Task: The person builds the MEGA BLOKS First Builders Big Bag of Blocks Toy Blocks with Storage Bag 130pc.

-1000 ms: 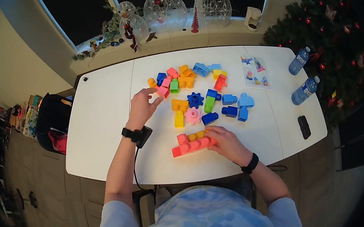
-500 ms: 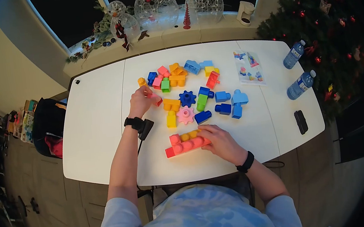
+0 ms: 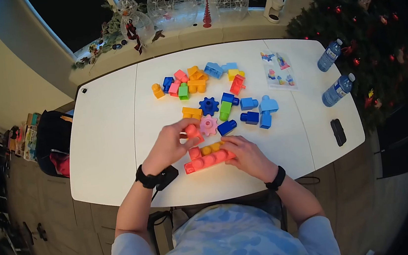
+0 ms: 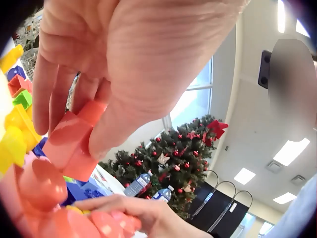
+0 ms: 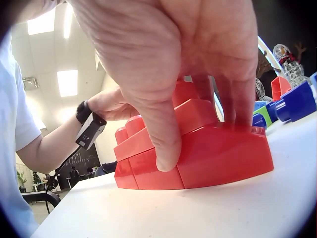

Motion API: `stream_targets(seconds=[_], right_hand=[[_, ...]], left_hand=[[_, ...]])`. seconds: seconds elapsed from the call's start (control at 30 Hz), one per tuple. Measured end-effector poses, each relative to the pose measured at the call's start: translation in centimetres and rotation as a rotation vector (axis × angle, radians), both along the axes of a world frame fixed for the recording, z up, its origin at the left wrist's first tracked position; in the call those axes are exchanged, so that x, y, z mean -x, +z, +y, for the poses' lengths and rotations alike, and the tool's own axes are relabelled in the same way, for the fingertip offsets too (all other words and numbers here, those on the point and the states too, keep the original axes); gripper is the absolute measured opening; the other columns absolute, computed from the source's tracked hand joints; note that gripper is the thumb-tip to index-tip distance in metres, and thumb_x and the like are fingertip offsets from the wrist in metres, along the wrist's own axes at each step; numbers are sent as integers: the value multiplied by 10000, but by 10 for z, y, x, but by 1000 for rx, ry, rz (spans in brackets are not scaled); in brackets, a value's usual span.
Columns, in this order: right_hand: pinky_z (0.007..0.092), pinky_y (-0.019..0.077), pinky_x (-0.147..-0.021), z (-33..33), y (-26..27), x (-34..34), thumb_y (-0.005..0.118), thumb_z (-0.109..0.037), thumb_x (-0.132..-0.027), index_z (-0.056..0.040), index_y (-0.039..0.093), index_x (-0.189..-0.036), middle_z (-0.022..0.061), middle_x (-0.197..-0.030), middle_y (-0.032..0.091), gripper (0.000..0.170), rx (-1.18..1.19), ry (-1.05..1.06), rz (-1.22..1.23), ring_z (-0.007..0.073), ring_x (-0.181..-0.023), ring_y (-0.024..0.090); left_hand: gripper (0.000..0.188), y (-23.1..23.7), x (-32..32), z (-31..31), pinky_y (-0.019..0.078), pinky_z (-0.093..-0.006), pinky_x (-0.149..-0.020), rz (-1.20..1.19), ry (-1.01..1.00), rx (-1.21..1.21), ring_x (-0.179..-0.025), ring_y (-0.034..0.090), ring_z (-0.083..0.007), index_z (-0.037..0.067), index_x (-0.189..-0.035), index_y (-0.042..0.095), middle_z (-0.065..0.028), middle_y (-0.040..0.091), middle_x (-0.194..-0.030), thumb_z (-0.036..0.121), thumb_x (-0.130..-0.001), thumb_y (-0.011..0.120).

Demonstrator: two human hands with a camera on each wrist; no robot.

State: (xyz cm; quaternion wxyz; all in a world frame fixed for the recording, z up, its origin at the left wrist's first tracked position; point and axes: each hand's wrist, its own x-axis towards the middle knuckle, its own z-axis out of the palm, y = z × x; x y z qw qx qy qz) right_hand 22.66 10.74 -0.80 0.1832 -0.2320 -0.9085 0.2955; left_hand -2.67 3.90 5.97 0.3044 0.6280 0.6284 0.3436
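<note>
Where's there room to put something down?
Try the big bare patch of white table left of the left hand, or the one between the light blue blocks and the black object. It's crowded in the middle, with loose blocks beyond the hands and the red build in the right hand.

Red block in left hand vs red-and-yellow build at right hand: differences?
Size: the red block is much smaller than the long red-and-yellow build.
Colour: the red block looks all red; the red-and-yellow build shows yellow-orange studs beside its red ones.
Hold: the red block is pinched by the left hand; the red-and-yellow build rests on the table, gripped by the right hand.
Shared: both have red surfaces.
</note>
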Motion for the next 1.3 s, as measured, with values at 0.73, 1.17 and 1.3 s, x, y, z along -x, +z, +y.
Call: stream_targets(seconds=[0.73, 1.17, 1.3], right_hand=[[422, 529, -994, 1, 3, 1, 821, -100, -768, -58, 649, -1195, 128, -1331, 615, 463, 10, -8, 15, 337, -1197, 608], [416, 524, -1005, 1, 1, 1, 826, -89, -758, -66, 639, -1225, 114, -1339, 607, 503, 21, -3, -13, 326, -1212, 595], [418, 536, -983, 1, 3, 1, 785, -95, -798, -64, 628, -1181, 123, -1351, 601, 415, 21, -3, -8, 318, -1231, 589]], left_hand=[[781, -24, -32, -29, 538, -428, -963, 175, -132, -42, -1131, 636, -349, 134, -1399, 511, -121, 627, -1283, 218, -731, 906], [394, -34, -28, -21, 542, -389, -923, -69, -14, -26, -1060, 675, -331, 55, -1311, 597, -146, 695, -1171, 207, -964, 705], [438, -28, -33, -24, 544, -385, -922, 70, -94, 7, -1037, 684, -332, 61, -1304, 607, -142, 703, -1158, 239, -931, 750]])
